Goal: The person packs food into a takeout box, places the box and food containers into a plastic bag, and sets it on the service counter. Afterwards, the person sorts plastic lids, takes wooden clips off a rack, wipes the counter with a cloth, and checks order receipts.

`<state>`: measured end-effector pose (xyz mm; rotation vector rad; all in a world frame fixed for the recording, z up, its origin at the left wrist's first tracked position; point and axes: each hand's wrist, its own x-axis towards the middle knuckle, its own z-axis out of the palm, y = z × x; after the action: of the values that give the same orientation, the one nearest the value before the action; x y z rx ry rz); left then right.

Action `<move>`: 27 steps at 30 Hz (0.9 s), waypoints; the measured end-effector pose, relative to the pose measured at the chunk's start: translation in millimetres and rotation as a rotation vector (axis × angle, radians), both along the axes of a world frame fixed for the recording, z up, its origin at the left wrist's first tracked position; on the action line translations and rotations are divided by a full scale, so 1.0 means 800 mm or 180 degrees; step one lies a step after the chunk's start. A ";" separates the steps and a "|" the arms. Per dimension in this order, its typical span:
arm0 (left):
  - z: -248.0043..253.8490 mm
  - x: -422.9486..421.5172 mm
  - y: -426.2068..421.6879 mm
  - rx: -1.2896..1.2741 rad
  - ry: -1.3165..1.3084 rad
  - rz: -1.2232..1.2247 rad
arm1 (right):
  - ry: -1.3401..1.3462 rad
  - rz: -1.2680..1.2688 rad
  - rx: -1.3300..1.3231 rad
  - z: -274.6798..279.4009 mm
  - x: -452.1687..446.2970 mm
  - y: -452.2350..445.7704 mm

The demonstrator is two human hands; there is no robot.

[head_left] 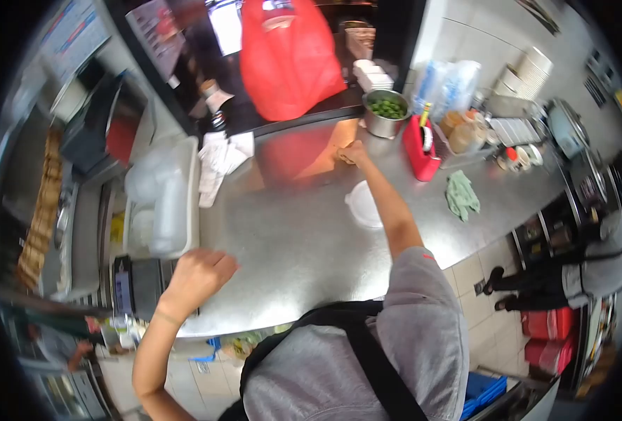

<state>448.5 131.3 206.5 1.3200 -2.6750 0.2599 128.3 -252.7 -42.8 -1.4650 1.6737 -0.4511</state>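
Observation:
My right hand [354, 152] reaches to the far side of the steel counter [283, 231], its fingers closed round a small brownish thing [344, 156] too blurred to name. Just beyond it stands a steel pot [385, 125] with green pieces inside. A round white lid or shallow container [364, 204] lies partly behind my right forearm. Over the counter's near left part, my left hand [199, 277] is curled into a loose fist, slightly blurred, with nothing visible in it. Close to it is a white tub [190, 203] holding translucent plastic containers.
A red bag [286, 63] stands on the ledge beyond the counter. White cloths [220, 161] lie at the back left. On the right are a red holder [420, 151], a basket of jars [465, 137] and a green cloth [462, 195]. Another person [599, 259] stands far right.

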 end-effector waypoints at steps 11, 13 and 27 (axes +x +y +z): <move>-0.221 -0.001 -0.097 0.1108 0.3033 0.1628 | -0.1293 0.2337 -0.0487 0.052 0.195 0.234; -0.242 0.001 -0.091 0.1256 0.2911 0.1761 | 0.0447 0.2205 -0.1934 0.001 0.206 0.251; -0.319 -0.031 -0.056 0.2893 0.3171 0.0616 | 0.1776 -0.0182 -0.0143 0.008 -0.086 0.226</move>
<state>423.4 86.3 -48.6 1.3227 -1.7616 -1.3518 59.5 -71.7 -36.1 -1.6800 2.1509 -0.1079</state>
